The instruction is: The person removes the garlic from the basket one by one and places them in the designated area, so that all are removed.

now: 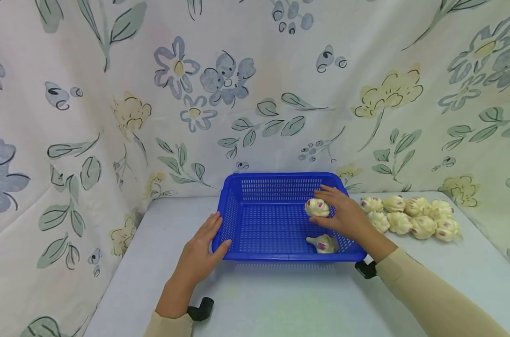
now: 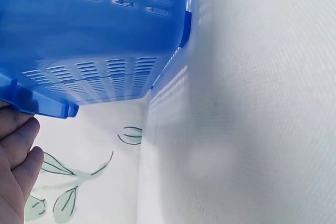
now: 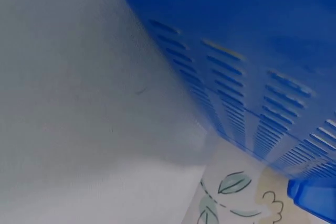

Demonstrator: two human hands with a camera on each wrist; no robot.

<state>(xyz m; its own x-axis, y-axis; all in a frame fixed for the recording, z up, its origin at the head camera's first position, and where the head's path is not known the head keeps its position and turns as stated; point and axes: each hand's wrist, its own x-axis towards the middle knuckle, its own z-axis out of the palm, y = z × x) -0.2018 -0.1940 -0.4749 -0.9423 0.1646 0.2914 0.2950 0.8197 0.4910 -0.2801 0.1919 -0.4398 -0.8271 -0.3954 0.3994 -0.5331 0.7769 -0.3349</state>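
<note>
A blue slotted plastic basket (image 1: 276,257) stands on the white table. Over its right half my right hand (image 1: 343,213) holds a garlic bulb (image 1: 316,208) between thumb and fingers. Below that, another garlic bulb (image 1: 324,244) lies inside near the front right corner, stem pointing left. At the basket's left rim rests my left hand (image 1: 200,248), fingers fairly straight and thumb over the front corner. In the left wrist view, the fingertips (image 2: 32,127) are right under the rim. The right wrist view shows the basket's side (image 3: 252,98), while the right hand itself is out of sight there.
Several garlic bulbs (image 1: 423,227) sit in two rows on the table (image 1: 474,262) to the right of the basket. Behind it hangs a flower-patterned cloth (image 1: 255,84), which also runs along the left side. Black wrist mounts (image 1: 201,310) show at both sleeves.
</note>
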